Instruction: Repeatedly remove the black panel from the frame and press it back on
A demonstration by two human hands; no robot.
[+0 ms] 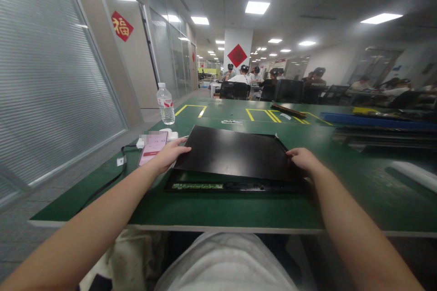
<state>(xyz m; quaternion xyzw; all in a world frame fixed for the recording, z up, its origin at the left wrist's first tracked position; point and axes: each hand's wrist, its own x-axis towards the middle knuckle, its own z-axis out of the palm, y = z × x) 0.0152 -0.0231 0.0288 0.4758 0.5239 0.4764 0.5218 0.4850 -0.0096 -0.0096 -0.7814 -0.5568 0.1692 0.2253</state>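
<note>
A flat black panel (235, 152), like a display screen, is held by its two sides over a black frame (262, 186) on the green table. My left hand (172, 152) grips the panel's left edge, thumb on top and fingers at the side. At the right edge, my right hand (302, 158) pinches the panel's side. The panel sits tilted and askew to the frame, its left end raised off it. Along the frame's near side a green circuit board strip (198, 186) shows. The panel hides most of the frame's inside.
Left of the panel lie a phone (153, 148) and a black cable (114, 176); a water bottle (165, 104) stands behind. Yellow tape marks the green table (225, 213). On the right are a blue bar (362, 119), dark strips (378, 134) and a white roll-like object (414, 175). People sit farther back.
</note>
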